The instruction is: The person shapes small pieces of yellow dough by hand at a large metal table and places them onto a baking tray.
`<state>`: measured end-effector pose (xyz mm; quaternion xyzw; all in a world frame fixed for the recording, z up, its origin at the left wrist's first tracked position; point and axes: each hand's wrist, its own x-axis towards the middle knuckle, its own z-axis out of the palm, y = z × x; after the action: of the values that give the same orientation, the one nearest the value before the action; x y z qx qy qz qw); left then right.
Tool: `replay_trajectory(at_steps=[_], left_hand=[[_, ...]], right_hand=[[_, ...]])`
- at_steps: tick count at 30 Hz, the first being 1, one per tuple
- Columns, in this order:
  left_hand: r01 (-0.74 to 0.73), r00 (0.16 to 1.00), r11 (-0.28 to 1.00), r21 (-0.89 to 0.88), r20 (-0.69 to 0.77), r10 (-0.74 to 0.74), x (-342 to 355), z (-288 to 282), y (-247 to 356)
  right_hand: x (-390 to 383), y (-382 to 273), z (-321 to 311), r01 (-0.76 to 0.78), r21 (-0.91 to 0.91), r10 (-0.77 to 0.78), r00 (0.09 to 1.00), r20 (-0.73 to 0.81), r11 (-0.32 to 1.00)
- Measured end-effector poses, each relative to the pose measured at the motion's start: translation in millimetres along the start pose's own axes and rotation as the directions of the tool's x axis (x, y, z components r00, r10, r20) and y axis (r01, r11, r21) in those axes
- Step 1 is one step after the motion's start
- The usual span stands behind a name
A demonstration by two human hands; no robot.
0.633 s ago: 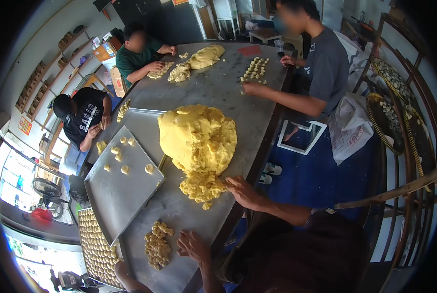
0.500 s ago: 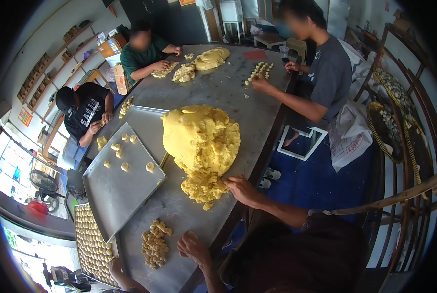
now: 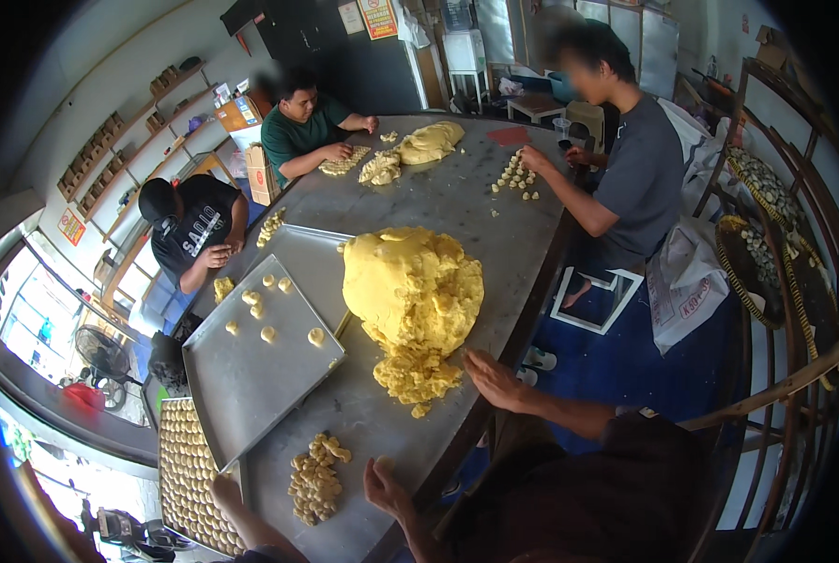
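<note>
A large mound of yellow dough (image 3: pixel 410 291) sits on the metal table (image 3: pixel 363 422), smooth on its left and crumbly at its near end. My right hand (image 3: pixel 495 380) is beside that crumbly end, with fingers stretched out and nothing visible in them. Closer to me, at the table's edge, my left hand (image 3: pixel 387 490) has its fingers curled together around what looks like a small pale piece of dough (image 3: pixel 385 463). Just left of this hand lies a heap of small dough pieces (image 3: pixel 316 479).
A tilted metal tray (image 3: pixel 260 375) bears several dough balls. Below it, a co-worker's hand (image 3: pixel 225 490) reaches to a full tray of dough rounds (image 3: pixel 194 469). Three co-workers handle dough along the table's far sides. A white frame (image 3: pixel 596 300) stands on the blue floor at right.
The view has shifted, so the scene sits lower and further right. My right hand has loosened from the crumbly dough's edge, its fingers straighter. My left hand stays about where it was.
</note>
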<state>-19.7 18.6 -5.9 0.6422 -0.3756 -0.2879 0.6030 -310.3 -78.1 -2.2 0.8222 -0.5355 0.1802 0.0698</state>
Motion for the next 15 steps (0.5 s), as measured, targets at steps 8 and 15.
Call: replay_trajectory(at_steps=[8,15], left_hand=[[0.162,0.95,0.98,-0.115,0.286,-0.124,10.1,46.0,30.0],[0.18,0.902,0.972,-0.153,0.42,-0.101,6.7,66.0,41.5]], right_hand=[[-1.8,1.3,-24.6,-0.169,0.634,0.194,0.981,0.03,0.754],[15.1,-89.7,-38.7,-0.072,0.824,0.091,0.996,0.025,0.562]])
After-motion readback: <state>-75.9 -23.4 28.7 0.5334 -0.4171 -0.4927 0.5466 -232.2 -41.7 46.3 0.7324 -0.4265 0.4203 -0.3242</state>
